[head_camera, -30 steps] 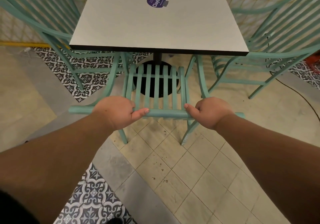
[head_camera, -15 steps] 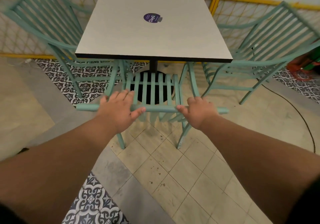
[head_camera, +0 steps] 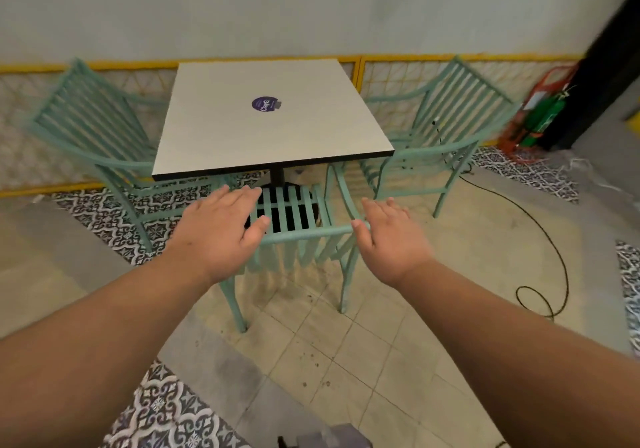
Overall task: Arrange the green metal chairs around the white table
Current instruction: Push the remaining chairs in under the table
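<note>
Your left hand (head_camera: 216,231) is spread flat, fingers splayed, over the left end of the near chair's (head_camera: 294,236) top rail; whether the palm touches the rail cannot be told. Your right hand (head_camera: 391,236) is likewise spread and grips nothing, its thumb just beside the rail's right end. The near chair stands on the tiled floor (head_camera: 346,361) with its slatted seat tucked partly under the front edge of the white table (head_camera: 270,125).

A round purple sticker (head_camera: 265,104) sits near the tabletop's centre; white lettering reads "ClayG", smaller print illegible.

A left chair (head_camera: 97,136) and a right chair (head_camera: 446,125), both green metal, stand at the table's two sides, seats facing it. A black cable (head_camera: 540,246) loops across the floor at right. A yellow railing (head_camera: 398,59) runs behind the table along the wall.
</note>
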`<state>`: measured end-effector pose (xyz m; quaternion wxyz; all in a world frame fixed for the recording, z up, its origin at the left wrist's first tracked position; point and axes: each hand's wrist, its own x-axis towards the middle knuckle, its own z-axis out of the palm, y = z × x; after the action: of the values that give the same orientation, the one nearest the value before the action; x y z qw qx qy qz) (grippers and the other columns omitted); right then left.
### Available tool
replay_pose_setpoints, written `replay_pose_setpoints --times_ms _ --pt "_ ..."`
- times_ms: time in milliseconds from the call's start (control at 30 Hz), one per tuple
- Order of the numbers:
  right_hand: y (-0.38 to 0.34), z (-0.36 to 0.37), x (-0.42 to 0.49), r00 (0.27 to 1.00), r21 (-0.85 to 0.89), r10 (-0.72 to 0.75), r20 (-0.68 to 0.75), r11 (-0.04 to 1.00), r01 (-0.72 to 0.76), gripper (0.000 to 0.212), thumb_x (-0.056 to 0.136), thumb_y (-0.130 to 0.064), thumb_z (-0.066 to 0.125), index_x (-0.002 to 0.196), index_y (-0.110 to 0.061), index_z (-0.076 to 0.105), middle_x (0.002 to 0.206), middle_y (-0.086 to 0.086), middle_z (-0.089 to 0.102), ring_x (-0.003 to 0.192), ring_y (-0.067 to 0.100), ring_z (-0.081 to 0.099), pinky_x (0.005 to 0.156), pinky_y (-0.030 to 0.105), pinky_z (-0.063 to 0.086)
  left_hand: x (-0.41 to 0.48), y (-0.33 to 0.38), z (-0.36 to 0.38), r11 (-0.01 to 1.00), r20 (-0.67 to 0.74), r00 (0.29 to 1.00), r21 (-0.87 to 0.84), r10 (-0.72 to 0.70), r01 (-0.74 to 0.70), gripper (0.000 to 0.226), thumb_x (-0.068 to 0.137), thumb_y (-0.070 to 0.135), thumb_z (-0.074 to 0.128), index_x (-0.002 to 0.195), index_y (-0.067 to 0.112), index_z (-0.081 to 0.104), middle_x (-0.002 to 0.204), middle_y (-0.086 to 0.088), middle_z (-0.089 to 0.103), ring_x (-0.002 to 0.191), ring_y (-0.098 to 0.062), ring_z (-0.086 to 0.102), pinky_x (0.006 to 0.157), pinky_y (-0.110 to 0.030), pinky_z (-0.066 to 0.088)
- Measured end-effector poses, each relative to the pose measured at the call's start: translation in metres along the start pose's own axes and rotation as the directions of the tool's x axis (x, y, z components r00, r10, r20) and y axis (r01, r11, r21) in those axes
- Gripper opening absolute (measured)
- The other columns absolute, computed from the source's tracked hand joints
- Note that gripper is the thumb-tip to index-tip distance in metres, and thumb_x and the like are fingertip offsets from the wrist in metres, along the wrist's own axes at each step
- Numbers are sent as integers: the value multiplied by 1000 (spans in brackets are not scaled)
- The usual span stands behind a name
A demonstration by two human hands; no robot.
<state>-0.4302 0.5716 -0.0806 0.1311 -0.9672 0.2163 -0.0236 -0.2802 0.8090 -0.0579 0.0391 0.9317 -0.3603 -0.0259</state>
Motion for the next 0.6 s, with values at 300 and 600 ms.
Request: replay_pose_setpoints --times_ms 300,600 --pt "37 -25 -54 986 31 149 -79 989 -147 61 107 -48 27 157 -13 37 159 10 45 153 32 27 126 45 17 13 60 -10 978 72 979 63 193 -197 68 101 60 13 162 30 18 168 5 24 156 -21 17 123 -46 23" --pt "190 -86 -74 951 -4 258 -171 965 -263 83 94 -67 16 155 -16 39 153 9 50 144 34 38 121 51 27 79 202 -5 947 -2 948 45 319 -319 80 92 68 9 159 31 27 164 3 33 153 -24 26 120 -47 30"
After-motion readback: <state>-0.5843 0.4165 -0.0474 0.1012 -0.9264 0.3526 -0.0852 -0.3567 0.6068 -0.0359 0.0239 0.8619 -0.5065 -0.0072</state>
